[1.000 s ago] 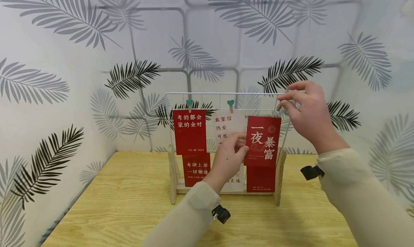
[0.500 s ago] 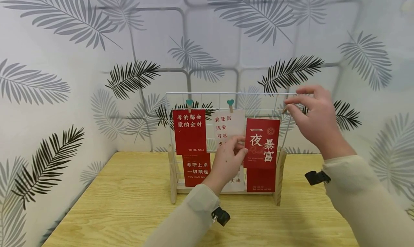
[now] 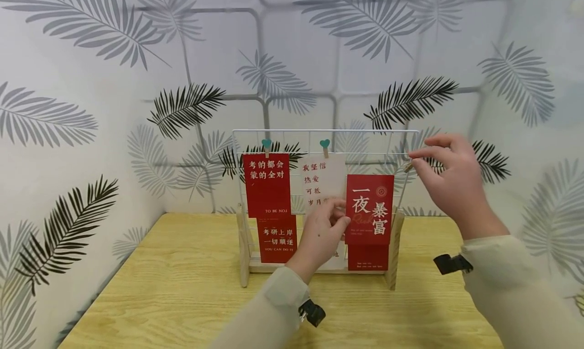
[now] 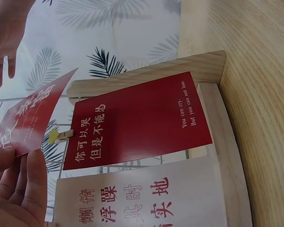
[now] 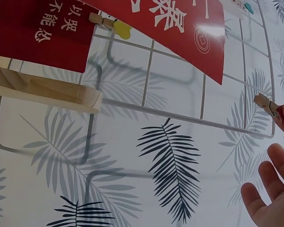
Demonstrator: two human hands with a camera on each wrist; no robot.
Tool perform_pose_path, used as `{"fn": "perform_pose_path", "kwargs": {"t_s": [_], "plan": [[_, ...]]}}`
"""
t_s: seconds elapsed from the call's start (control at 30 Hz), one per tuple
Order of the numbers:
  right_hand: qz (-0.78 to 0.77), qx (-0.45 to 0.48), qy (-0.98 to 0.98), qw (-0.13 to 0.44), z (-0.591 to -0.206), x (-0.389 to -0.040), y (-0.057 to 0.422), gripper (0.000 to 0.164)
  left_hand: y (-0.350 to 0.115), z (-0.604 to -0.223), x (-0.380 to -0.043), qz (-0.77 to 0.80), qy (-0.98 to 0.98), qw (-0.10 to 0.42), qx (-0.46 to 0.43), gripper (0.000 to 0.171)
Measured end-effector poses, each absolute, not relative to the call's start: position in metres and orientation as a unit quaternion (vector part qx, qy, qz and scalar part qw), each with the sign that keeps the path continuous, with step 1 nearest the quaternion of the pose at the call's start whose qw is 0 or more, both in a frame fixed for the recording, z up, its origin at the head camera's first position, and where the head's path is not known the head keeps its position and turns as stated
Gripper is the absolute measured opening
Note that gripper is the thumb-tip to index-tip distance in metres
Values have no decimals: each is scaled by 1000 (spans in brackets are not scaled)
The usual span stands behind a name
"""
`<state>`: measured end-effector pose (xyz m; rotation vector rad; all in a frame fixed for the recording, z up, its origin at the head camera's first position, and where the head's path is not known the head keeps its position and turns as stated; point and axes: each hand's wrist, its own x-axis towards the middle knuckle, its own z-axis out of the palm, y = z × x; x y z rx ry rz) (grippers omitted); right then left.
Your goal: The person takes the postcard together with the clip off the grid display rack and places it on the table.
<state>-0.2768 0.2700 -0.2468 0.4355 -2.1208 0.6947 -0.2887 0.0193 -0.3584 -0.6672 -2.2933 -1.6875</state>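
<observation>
The left hand point(image 3: 321, 230) pinches the red card point(image 3: 369, 209) by its left edge; the right hand point(image 3: 449, 179) pinches a wooden clip point(image 3: 407, 167).

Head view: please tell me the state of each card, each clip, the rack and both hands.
Red card: unclipped, held by left hand.
Wooden clip: off the rack, pinched in right hand.
Wire rack: upright on the table.
Top left red card: hanging from a teal-heart clip.
White card: hanging from another teal-heart clip.
Lower red cards: clipped.
</observation>
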Motion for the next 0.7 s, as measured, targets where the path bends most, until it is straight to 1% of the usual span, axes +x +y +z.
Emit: {"fn": "perform_pose_path", "kwargs": {"t_s": [0.17,0.37,0.7], "plan": [[285,161,-851,410,-253,-275,275,22,20,-361,-285,-578,-778,100,-226,27],[296,153,-853,403,-258,-274,280,22,20,-364,-280,-588,-773,79,-223,26],[300,132,-864,383,-267,-270,282,25,21,-371,-275,-596,-770,64,-216,25]]}}
